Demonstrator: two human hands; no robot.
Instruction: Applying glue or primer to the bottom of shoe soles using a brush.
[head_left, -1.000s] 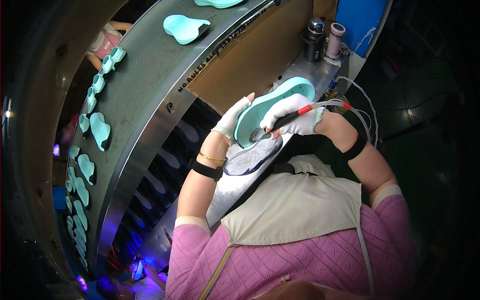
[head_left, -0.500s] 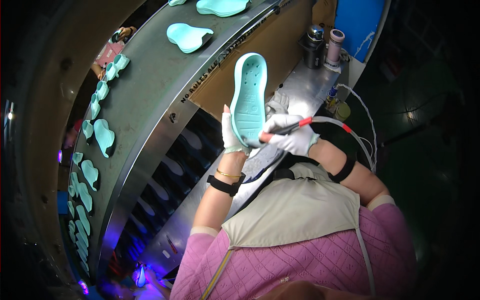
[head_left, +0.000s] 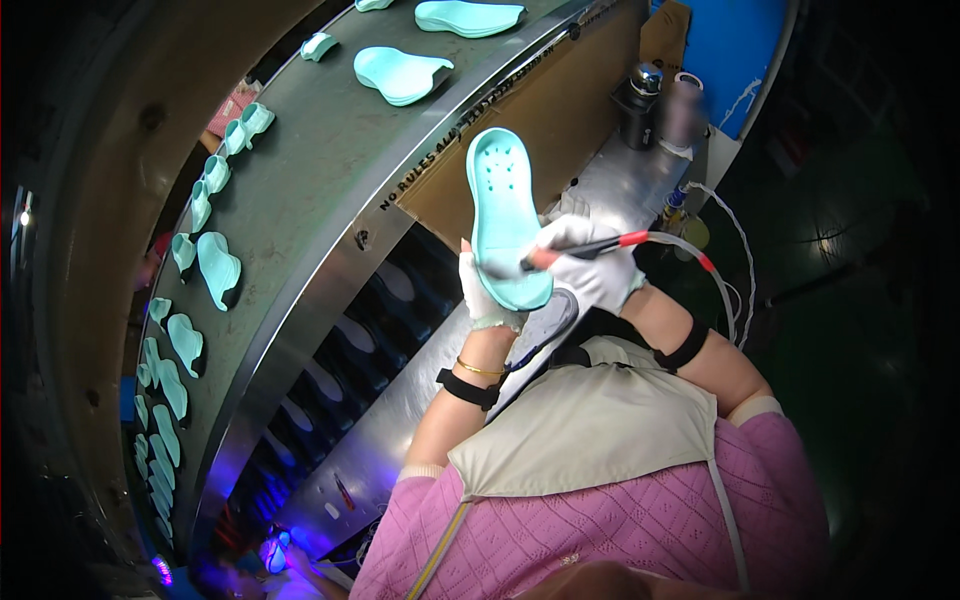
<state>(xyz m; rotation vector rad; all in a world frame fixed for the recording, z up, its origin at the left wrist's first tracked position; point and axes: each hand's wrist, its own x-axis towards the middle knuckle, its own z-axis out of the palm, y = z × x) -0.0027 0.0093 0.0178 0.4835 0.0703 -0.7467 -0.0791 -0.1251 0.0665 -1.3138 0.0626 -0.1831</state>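
My left hand (head_left: 486, 300), in a white glove with bare fingertips, grips the heel end of a mint-green shoe sole (head_left: 503, 215) from beneath and the left side. The sole is held up with its hollow, rimmed face toward me; several small holes show near its toe. My right hand (head_left: 603, 278), also gloved, is closed round a brush (head_left: 600, 247) with a dark handle, joined to a tube with red bands. The brush's tip is blurred and lies over the sole's inner heel area. A grey sole-shaped piece (head_left: 562, 312) lies below my right hand.
A curved dark conveyor belt (head_left: 290, 150) carries several mint soles and small strap pieces at left. A cardboard panel (head_left: 545, 125) stands along its metal edge. A dark flask (head_left: 640, 110) and a pink bottle (head_left: 684, 110) stand on the metal bench (head_left: 400, 375). Another person's hands appear at lower left.
The sole has shifted slightly down and tilted, its heel swinging right. The brush has moved from the heel's lower rim up across the inner heel. Pieces on the belt appear shifted right.
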